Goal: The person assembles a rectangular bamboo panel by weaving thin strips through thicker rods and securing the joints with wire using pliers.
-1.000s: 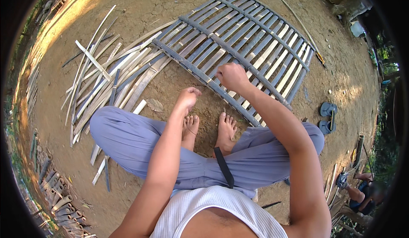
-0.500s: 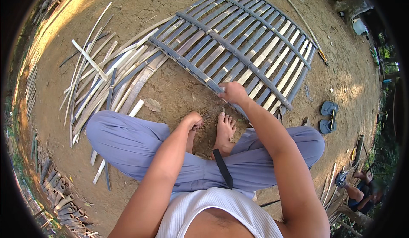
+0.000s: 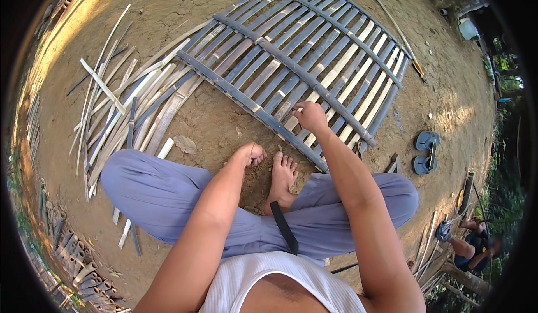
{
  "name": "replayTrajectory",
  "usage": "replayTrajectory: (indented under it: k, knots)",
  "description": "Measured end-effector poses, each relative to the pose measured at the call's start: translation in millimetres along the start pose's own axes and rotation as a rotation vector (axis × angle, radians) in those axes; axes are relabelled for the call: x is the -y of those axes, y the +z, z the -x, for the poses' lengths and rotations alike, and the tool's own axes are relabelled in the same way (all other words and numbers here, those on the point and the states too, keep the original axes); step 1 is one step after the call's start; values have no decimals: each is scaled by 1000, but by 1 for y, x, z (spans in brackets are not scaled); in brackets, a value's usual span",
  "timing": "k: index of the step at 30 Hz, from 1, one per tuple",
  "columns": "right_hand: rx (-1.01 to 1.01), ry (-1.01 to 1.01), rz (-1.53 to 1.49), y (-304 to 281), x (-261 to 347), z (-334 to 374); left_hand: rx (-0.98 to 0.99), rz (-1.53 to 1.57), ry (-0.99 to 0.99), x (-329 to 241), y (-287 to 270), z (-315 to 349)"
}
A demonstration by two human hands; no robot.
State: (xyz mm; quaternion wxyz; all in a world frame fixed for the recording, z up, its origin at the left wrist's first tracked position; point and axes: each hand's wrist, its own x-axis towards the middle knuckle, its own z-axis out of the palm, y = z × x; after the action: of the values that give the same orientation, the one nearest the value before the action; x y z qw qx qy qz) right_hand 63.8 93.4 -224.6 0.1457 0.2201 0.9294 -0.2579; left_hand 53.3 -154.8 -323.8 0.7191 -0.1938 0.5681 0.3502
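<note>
In front of me lies a panel of split bamboo slats, crossed by several dark bamboo bars. My right hand is above its near part, just past the near edge rail. Its fingers are bent and closed toward the thumb, close to a pale slat; whether they pinch anything is hidden. My left hand is curled closed, low over the soil beside my bare foot and apart from the panel. What it holds, if anything, is too small to make out.
Loose bamboo strips lie piled at the left. Dark sandals rest at the right, and a long thin pole lies beyond the panel. Cut bamboo tubes are stacked at lower left. Another person sits at far right.
My right hand has lifted off the near edge rail and moved forward over the slats. My left hand stays curled, slightly farther forward. The whole view has shifted a little.
</note>
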Motion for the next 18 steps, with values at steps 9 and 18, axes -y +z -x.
replayTrajectory:
  k: [9, 18]
  knots:
    - [-60, -198, 281, 23, -12, -2, 16, 69, 277, -6, 11, 0]
    - [49, -231, 360, 15, 19, 6, 87, 66, 385, -1, 7, 9]
